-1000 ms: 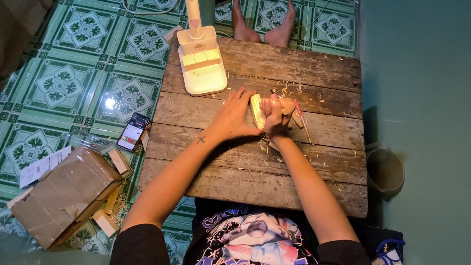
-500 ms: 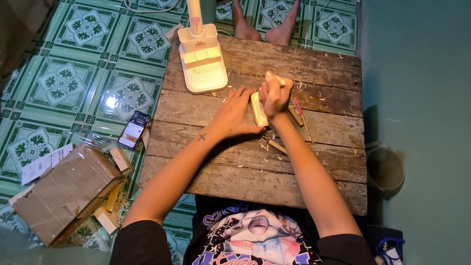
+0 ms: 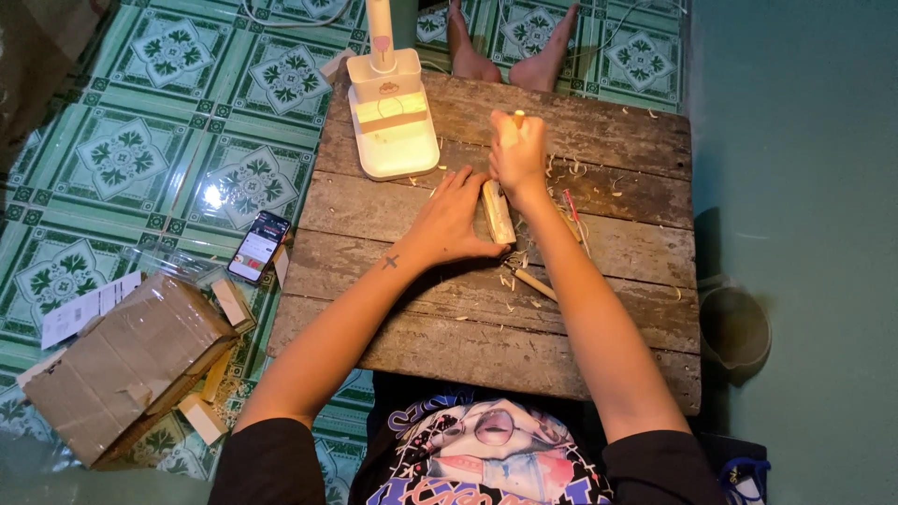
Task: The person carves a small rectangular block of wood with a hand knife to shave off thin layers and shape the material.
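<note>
Left hand (image 3: 456, 222) pins the pale wood block (image 3: 497, 211) flat, long axis pointing away, while the right hand (image 3: 517, 154) just beyond is fisted around what's probably a carving tool (image 3: 518, 118).

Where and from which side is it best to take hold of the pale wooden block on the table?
Take the pale wooden block across its two long sides, near the end closest to the person, coming from above. It lies flat and narrow on the plank table, so a grip can span its width. The left hand already presses its left side, and the right hand works at the far end.
</note>
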